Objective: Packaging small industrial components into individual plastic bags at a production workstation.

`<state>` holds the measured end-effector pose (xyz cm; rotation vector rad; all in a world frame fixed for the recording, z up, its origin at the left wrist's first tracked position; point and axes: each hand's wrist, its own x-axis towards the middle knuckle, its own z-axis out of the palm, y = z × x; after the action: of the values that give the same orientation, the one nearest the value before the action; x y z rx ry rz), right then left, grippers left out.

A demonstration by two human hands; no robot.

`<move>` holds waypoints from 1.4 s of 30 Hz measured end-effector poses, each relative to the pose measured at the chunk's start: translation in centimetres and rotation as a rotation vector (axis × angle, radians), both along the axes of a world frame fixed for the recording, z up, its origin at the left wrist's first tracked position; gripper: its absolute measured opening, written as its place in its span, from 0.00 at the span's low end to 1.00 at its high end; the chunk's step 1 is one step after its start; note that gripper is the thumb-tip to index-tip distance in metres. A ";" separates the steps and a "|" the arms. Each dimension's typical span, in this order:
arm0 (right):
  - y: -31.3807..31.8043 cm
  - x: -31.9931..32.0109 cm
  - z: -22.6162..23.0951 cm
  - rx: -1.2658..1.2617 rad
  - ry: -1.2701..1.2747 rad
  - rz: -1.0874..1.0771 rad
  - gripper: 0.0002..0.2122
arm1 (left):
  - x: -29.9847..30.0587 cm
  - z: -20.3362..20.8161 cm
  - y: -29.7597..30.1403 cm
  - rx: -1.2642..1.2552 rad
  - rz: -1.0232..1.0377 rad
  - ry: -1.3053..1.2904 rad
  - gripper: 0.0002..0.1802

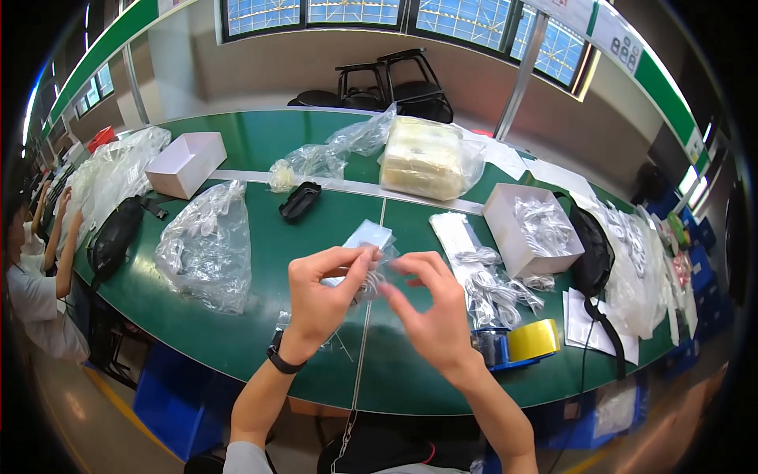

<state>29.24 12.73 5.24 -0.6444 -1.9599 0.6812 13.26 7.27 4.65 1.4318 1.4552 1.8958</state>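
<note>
In the middle of the green table, my left hand (328,288) pinches a small coiled white cable (369,286), which seems to be in or against clear plastic. Thumb and fingers meet at its top; the fingers partly hide it. My right hand (430,308) is just to the right, thumb and fingers apart and slightly blurred, close to the coil. Beyond the hands lie small clear plastic bags (369,235). To the right of them is a pile of bundled white cables (491,291), some in clear bags. Thin ties (339,345) lie by my left wrist.
A white box (493,225) of cables stands at right, near a tape dispenser (545,341) with yellow tape. At left are a large clear bag (207,249) and an open white box (183,175). A black case (301,201) and wrapped stack (422,162) sit farther back.
</note>
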 end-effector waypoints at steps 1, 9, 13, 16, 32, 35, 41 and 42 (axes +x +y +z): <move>0.3 0.2 -0.2 0.083 0.037 0.026 0.06 | 0.1 0.1 -0.1 0.001 -0.005 0.002 0.09; 0.7 1.9 1.0 -0.144 0.200 0.114 0.03 | 0.0 0.1 -0.8 -0.054 -0.311 -0.089 0.09; 0.5 3.6 2.2 0.051 0.047 0.062 0.05 | 0.1 0.2 -1.1 0.014 -0.192 0.128 0.09; 0.8 5.2 2.4 0.311 -0.023 0.123 0.08 | 0.5 0.7 -1.2 0.067 -0.196 0.209 0.11; -0.6 8.3 3.2 -0.241 0.039 0.421 0.11 | 1.2 2.1 -2.5 0.106 -0.595 0.260 0.12; -1.1 7.3 3.0 -0.323 0.045 0.322 0.08 | 1.7 1.3 -2.2 0.089 -0.500 0.300 0.12; 0.1 7.9 3.2 -0.294 -0.160 0.296 0.07 | 3.1 0.8 -2.6 -0.014 -0.294 0.365 0.09; 0.2 8.2 3.2 -0.193 -0.178 0.285 0.06 | 3.3 0.8 -2.6 -0.030 -0.238 0.407 0.09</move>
<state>37.48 12.96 8.44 -0.5607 -2.1925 1.0279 16.60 4.69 5.40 1.9618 1.3916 1.4918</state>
